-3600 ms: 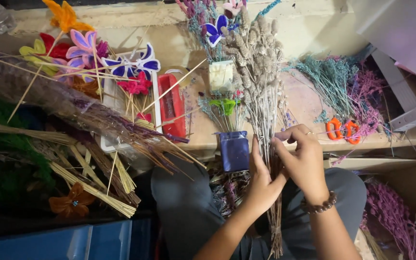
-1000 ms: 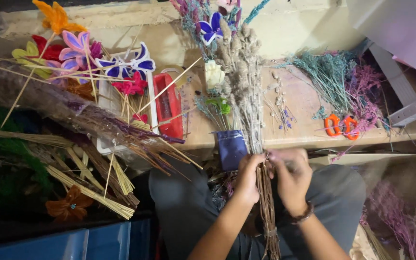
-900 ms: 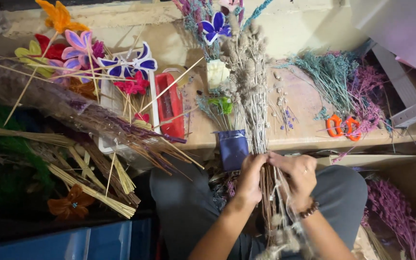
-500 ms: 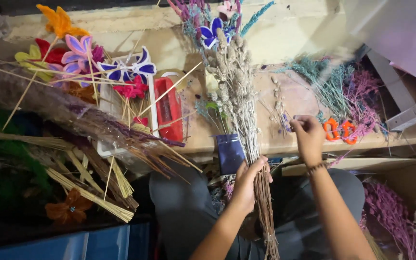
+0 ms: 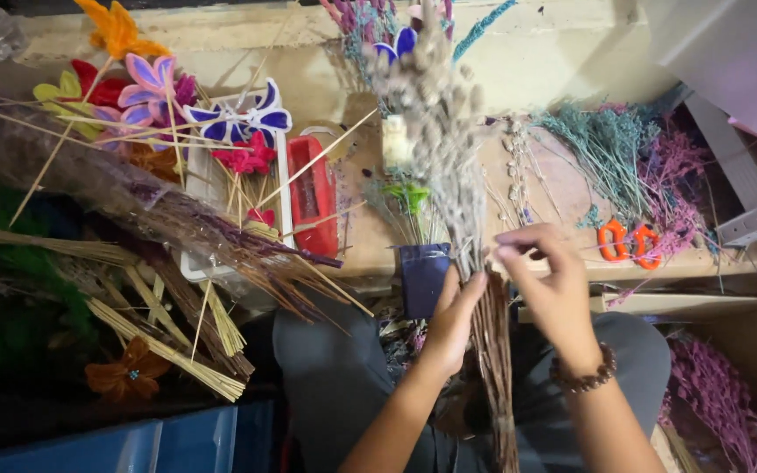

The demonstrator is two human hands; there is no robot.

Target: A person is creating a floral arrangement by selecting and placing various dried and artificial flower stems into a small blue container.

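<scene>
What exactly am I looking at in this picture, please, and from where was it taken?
The picture comes from a camera worn on a person's head, looking down at their own two bare hands and lap. There is no machine here. The left hand grips a bunch of dried grey-brown stems with fluffy heads, held upright over the lap. The right hand, with a brown bead bracelet at the wrist, pinches at the same bunch near the top of the stems. Ahead lies a wooden work surface with orange-handled scissors, loose teal and pink dried sprigs, a red flat case and a small dark blue box. To the left are bright fabric flowers on thin sticks and bundles of straw-coloured stalks.
</scene>
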